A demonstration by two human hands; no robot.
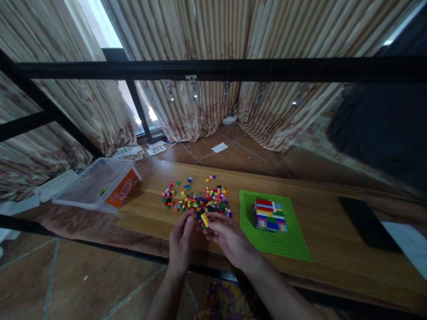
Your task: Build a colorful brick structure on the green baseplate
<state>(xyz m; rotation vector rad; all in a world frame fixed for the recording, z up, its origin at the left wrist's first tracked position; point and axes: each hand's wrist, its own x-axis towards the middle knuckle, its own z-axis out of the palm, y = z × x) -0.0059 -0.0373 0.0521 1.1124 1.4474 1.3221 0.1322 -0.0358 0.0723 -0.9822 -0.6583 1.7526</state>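
In the head view my right hand pinches a small yellow toy brick between thumb and fingers, just in front of a pile of loose bricks. Close on its left is my left hand, its fingers curled together with the thumb; whatever they may hold is too small or hidden to make out. To the right, a green baseplate bears a block built of many-coloured bricks, with red, white, blue and purple rows showing.
A clear plastic box with an orange label stands at the left end of the wooden table. Toward the right lie a black flat object and a white sheet. A dark metal bar crosses in front of striped curtains.
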